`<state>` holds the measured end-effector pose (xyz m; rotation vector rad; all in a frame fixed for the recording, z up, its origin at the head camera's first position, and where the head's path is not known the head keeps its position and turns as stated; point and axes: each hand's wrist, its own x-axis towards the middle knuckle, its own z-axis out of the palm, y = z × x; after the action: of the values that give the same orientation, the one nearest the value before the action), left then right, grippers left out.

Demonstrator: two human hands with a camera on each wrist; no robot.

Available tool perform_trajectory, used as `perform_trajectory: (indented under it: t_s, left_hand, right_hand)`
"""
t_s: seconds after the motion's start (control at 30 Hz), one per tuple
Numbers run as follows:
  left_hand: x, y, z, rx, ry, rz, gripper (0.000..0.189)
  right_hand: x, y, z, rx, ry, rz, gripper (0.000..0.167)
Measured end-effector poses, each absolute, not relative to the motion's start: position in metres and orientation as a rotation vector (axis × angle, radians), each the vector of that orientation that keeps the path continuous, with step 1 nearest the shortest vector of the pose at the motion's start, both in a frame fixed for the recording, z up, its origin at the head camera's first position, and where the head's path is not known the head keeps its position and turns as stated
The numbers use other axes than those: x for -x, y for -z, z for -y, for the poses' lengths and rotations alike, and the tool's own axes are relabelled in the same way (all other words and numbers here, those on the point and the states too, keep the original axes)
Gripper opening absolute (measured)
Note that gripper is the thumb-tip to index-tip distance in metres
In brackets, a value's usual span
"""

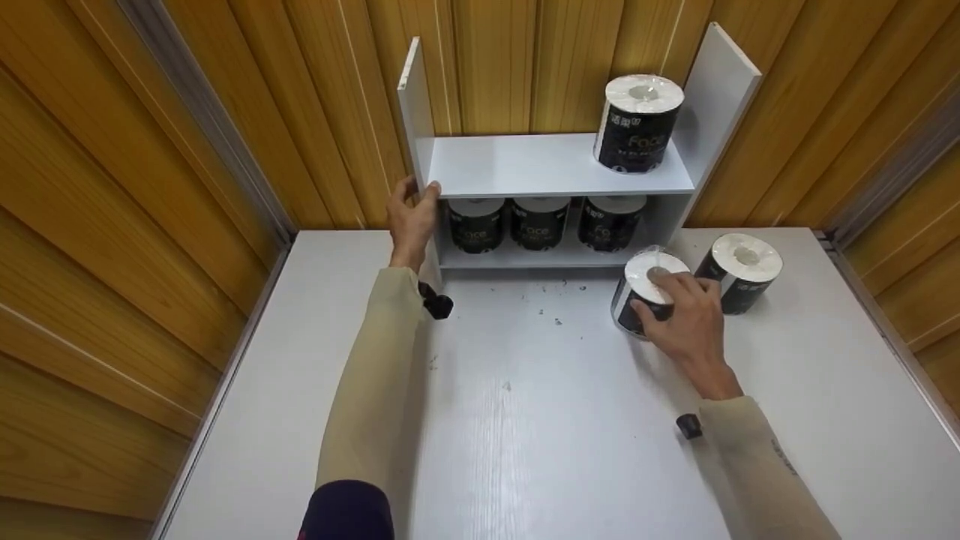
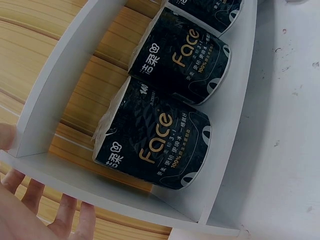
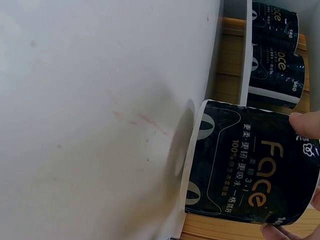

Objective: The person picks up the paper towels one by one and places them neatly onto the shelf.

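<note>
A white two-tier shelf [image 1: 562,166] stands against the back wall. My left hand [image 1: 412,225] grips its left side panel, the thumb at the front edge and the fingers [image 2: 64,212] along the outer face. With thumb and fingers, my right hand [image 1: 690,322] holds a black-and-white wrapped toilet paper roll [image 3: 250,165] by its upper part, upright in front of the shelf's right end. Whether that roll touches the table cannot be told. One more roll [image 1: 637,135] stands on the upper tier at the right. Three rolls [image 1: 538,225] sit side by side on the lower tier.
Another toilet paper roll [image 1: 739,274] stands on the white table [image 1: 510,435], right of the shelf and just behind my right hand. Wood-patterned panels [image 1: 495,67] enclose the table at the back and both sides. Small dark specks mark the tabletop before the shelf.
</note>
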<state>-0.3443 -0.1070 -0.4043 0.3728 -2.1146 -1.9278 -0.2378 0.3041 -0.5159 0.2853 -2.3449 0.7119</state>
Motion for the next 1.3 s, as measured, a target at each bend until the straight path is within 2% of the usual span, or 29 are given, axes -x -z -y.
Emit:
perform_trajectory:
  t_s: [0.47, 1.3]
  left_hand:
    - [0.343, 0.405, 0.107, -0.376, 1.934, 2.155, 0.059]
    - [0.345, 0.406, 0.108, -0.327, 1.923, 2.108, 0.053]
  right_hand:
    - [0.235, 0.502, -0.298, -0.322, -0.722, 2.284, 0.047]
    - [0.231, 0.480, -0.286, -0.324, -0.752, 2.236, 0.046]
